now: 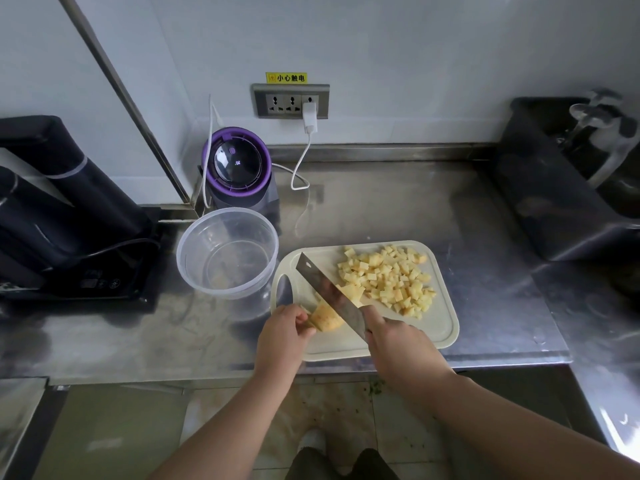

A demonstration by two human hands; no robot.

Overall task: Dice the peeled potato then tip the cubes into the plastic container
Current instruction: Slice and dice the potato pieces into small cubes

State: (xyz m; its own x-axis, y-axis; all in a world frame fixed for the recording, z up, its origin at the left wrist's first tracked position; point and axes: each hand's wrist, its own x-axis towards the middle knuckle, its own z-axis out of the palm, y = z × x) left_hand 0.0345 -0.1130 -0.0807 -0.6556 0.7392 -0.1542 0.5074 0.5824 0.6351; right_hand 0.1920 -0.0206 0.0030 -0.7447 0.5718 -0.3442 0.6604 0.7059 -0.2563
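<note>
Head camera shows me the left hand [284, 336] holding the potato remnant [326, 319] just left of the knife [329, 292] clamped in the right hand [393, 342], blade angled far-left across it

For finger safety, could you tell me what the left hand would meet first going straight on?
Beyond the pale potato chunk it grips, the left hand would probably meet the broad steel cleaver blade first, though depth is unclear.
</note>
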